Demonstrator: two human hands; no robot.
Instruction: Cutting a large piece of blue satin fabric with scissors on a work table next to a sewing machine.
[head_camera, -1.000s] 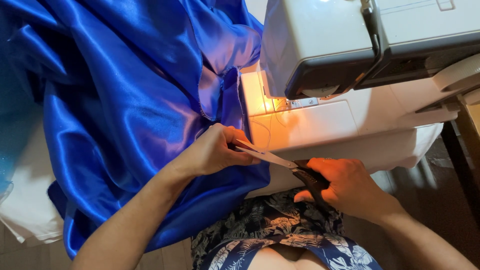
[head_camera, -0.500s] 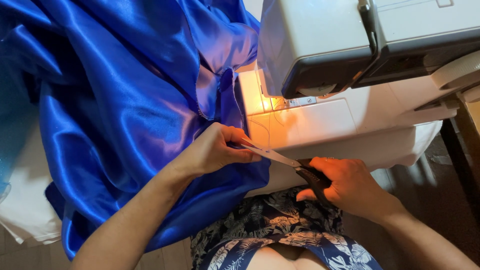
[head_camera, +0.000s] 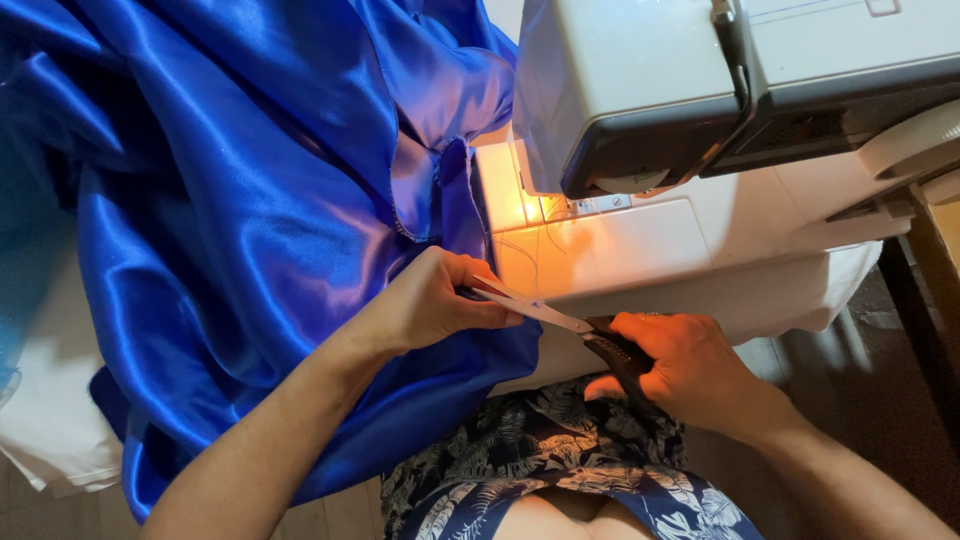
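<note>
Shiny blue satin fabric (head_camera: 230, 210) is heaped across the table's left side and hangs over its front edge. My left hand (head_camera: 430, 305) pinches the fabric's edge beside the sewing machine bed. My right hand (head_camera: 690, 370) grips the black handles of a pair of scissors (head_camera: 545, 312). The metal blades point left and reach my left fingertips at the cloth edge. A white sewing machine (head_camera: 720, 120) stands at the upper right, its lamp lighting the needle area.
White cloth (head_camera: 50, 400) lies under the blue fabric at the left. My lap in floral-print blue clothing (head_camera: 560, 460) fills the bottom centre. A dark table leg (head_camera: 915, 300) and the floor show at the right.
The view has shifted slightly. Both hands and the scissors stay almost in place at the fabric edge.
</note>
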